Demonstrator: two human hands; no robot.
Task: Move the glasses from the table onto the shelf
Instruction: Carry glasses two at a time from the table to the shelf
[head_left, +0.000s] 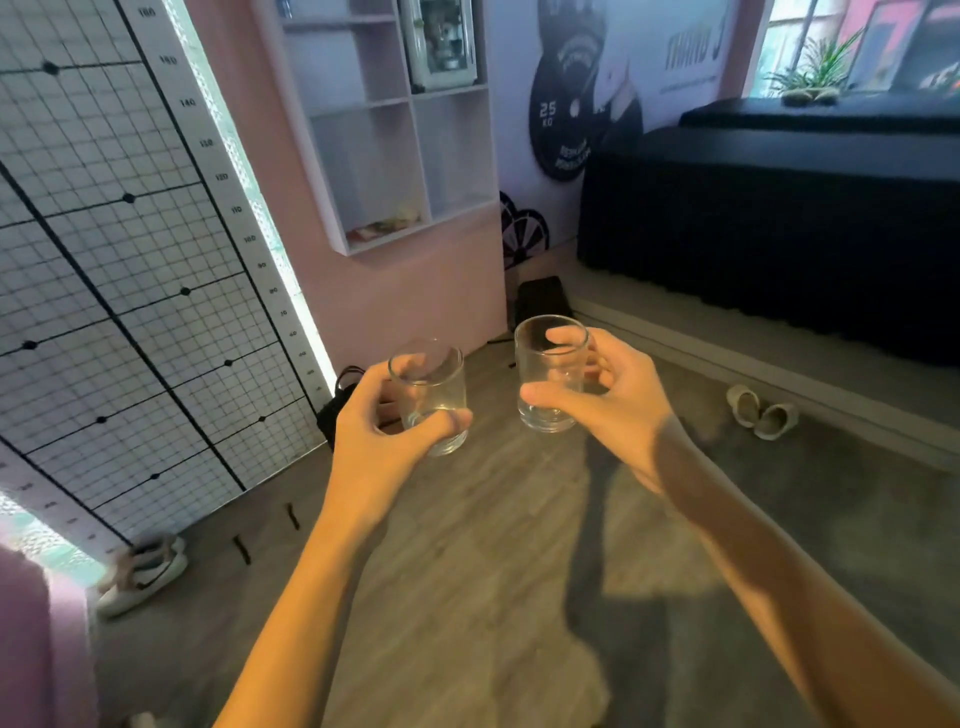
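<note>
- Currently held in mid-air above the wooden floor (467, 519): two clear, empty drinking glasses, one per hand.
- Left hand (374, 431): fingers clenched around the left glass (428, 395), thumb across the near side of the lower wall, remaining fingers wrapped behind and seen through the glass.
- Left glass: roughly upright, tilted slightly, rim open toward the camera, thick base below the thumb.
- Right hand (618, 395): fingers clenched around the right glass (551, 371), thumb pressed on the near side above the base, other fingers curled around the far side.
- Right glass: upright, held a little higher in the frame than the left glass, apart from it, not touching.
- Both forearms bare, extended forward from the bottom edge of the frame.
- White shelf (395, 135) mounted on the pink wall, ahead of and above both glasses, well apart from them; open compartments, a framed item in one upper compartment, flat items lying in the lower left compartment.
- Gridded measuring chart (119, 260) with a numbered scale on the left wall.
- Black-covered bench (769, 218) at the right, along the wall.
- Pair of pale slippers (761, 413) on the floor near the bench.
- Pair of white sneakers (145, 571) on the floor at the foot of the chart.
- Dark bag (337, 400) on the floor, behind the left hand.
</note>
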